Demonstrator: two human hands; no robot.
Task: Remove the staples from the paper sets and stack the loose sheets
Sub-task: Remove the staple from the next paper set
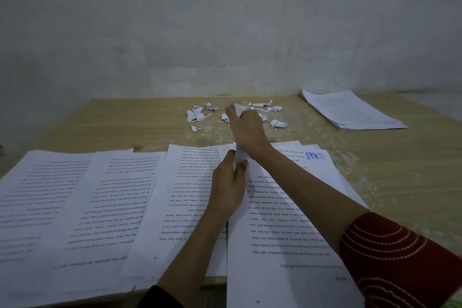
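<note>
Our right hand [246, 130] reaches far across the wooden table [400, 170], its fingers curled round a torn paper scrap [238, 108]. Something small and shiny shows at the fingertips, but we cannot tell what it is. Our left hand [228, 187] lies nearer to us and pinches the raised top corner of the paper set [280, 232] between thumb and fingers. The right forearm crosses just above it.

That paper set lies in front of us at the near edge, its text upside down to us, with a blue stamp [316, 156] near its far right corner. Just left of it, printed loose sheets [75, 195] overlap across the table.

Around the right hand lies a scatter of torn scraps [197, 115]. At the far right, well apart from the hands, sits a stack of sheets [350, 111].
</note>
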